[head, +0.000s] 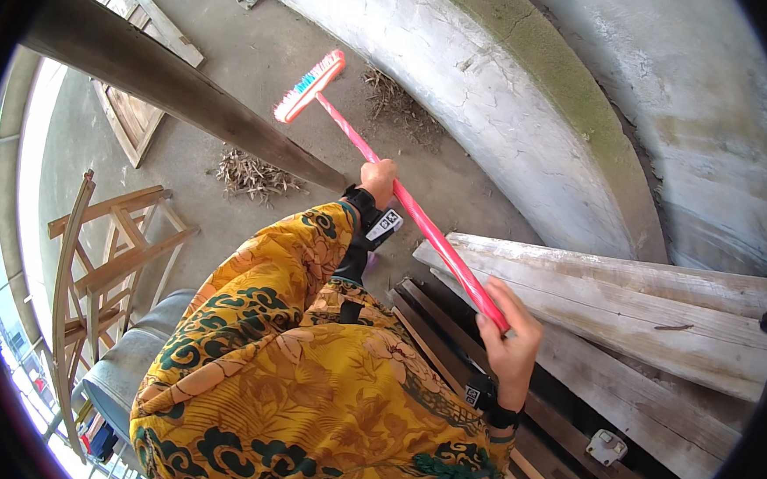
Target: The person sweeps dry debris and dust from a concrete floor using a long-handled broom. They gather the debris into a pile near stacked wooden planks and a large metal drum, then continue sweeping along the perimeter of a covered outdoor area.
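A broom with a red-pink handle runs diagonally before me. Its brush head, with pink, white and blue bristles, points away to the upper left, bristles facing outward. Around the middle of the handle my left hand is closed in a fist. My right hand holds the lower end of the handle between thumb and fingers. Close to the brush head, a heap of dry leaves lies along the wall's foot. Another leaf pile rests on the concrete floor to the left.
A wooden post slants across the left. Behind it lean wooden panels. A wooden frame and a metal drum stand at my left. A low plastered wall curves along the right, with stacked timber planks nearer me.
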The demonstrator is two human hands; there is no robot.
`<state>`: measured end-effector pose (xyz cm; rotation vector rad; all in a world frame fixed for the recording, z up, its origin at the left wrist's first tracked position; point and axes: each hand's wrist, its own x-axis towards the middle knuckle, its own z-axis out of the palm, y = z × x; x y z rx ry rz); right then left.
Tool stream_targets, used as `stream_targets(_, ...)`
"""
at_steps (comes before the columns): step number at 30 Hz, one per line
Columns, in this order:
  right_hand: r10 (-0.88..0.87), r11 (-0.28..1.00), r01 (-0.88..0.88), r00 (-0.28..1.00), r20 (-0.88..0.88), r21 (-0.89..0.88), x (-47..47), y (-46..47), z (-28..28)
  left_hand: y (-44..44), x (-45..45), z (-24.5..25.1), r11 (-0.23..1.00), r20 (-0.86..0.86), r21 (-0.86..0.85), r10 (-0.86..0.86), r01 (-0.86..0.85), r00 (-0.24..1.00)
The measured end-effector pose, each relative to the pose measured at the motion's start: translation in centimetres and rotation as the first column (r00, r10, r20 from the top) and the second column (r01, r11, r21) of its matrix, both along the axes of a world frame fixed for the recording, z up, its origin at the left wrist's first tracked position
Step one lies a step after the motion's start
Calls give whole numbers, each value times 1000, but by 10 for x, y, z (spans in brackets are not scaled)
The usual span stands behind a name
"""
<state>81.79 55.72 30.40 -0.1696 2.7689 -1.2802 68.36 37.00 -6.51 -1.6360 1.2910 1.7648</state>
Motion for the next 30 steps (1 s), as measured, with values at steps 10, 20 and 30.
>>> stream_targets(10,432,688,517,272,860,-509,-65,-70,-154,-108,-7,-78,995,-161,-48,74,-82,984)
stream_targets(20,27,693,718,68,997,-68,79,18,-32,92,125,29,873,142,-23,-480,488,866)
stream_targets(30,233,715,656,104,967,-243,42,2,-16,-19,57,32,814,-140,558,285,-162,948)
